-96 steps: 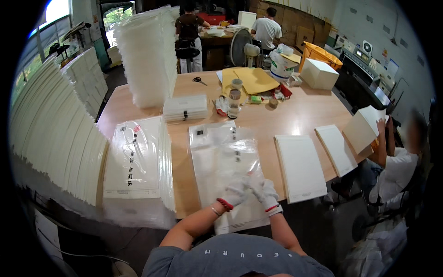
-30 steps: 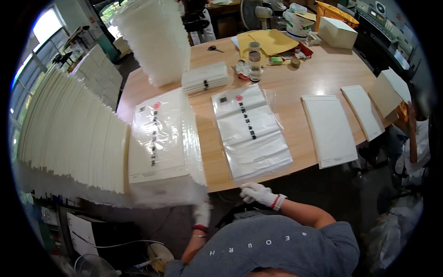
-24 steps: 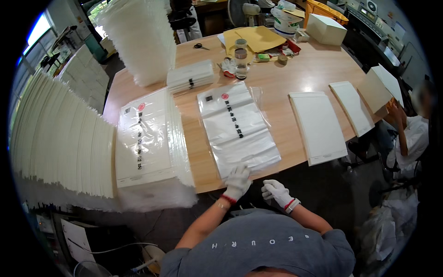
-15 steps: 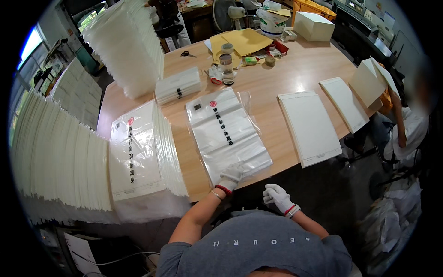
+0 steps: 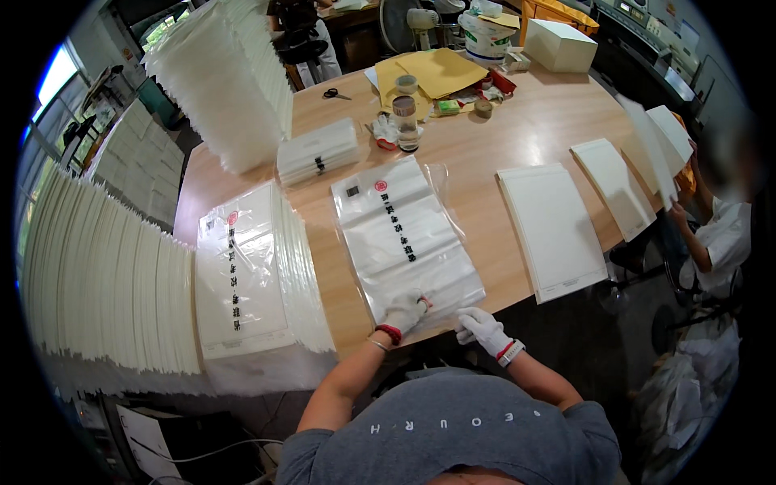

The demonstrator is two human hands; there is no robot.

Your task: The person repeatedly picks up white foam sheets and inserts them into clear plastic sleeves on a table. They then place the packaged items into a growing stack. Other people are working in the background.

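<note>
A stack of clear plastic bags (image 5: 396,218) with dark print and a red round mark lies in front of me. My left hand (image 5: 404,311), in a white glove with red trim, rests at the near edge of the top bag with bent fingers pinching its film. Beside the bag's near right corner is my right hand (image 5: 482,330), gloved too, its fingers curled together against the clear edge. What sits between those fingers is too small to make out. To the right lies a stack of white printed sheets (image 5: 554,230).
Filled bags form a pile (image 5: 242,275) at left, beside tall stacks (image 5: 105,283). Farther off are folded bags (image 5: 318,151), a tape-topped clear cylinder (image 5: 406,125), scissors (image 5: 335,94) and yellow envelopes (image 5: 440,71). At right, a co-worker's hand (image 5: 677,217) holds a white sheet (image 5: 647,149).
My right hand has moved up to the bag's near edge. My left hand's fingers have bent at the film. The co-worker has lifted a white sheet. The view has shifted slightly.
</note>
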